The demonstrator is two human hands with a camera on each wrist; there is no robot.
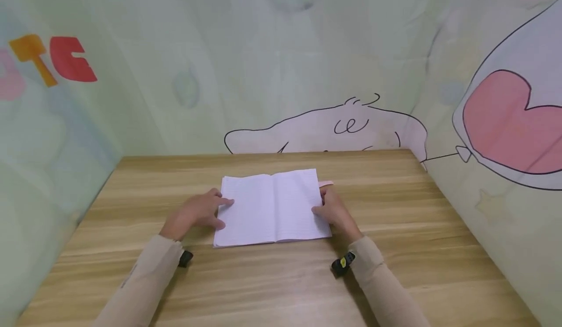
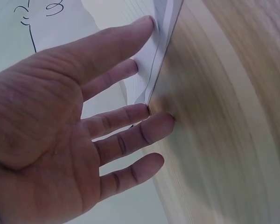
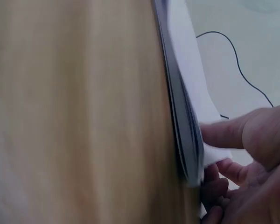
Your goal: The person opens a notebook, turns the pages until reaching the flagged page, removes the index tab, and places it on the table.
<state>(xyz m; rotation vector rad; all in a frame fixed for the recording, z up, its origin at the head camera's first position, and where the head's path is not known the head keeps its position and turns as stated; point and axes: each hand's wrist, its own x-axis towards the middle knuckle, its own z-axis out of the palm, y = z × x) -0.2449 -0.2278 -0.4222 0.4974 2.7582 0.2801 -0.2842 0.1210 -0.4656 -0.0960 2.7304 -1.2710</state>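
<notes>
An open notebook [image 1: 254, 214] with blank lined pages lies spread on the wooden table, its fold running down the middle. At its left edge, my left hand [image 1: 199, 212] touches the page with thumb and index finger. The left wrist view shows the fingers fairly straight and apart, some reaching past the edge of the notebook [image 2: 149, 60]. My right hand [image 1: 335, 212] grips the opposite edge, thumb on top of the page and the other fingers curled by the side. In the right wrist view this thumb presses on the notebook's [image 3: 191, 79] page stack near its corner.
A thin pale pink strip [image 1: 326, 184] sticks out beside the notebook's upper right, near the right hand. The wooden table [image 1: 272, 283] meets printed cloth walls [image 1: 210, 73] at the back and sides. Dark wrist devices [image 1: 343, 264] sit below both sleeves.
</notes>
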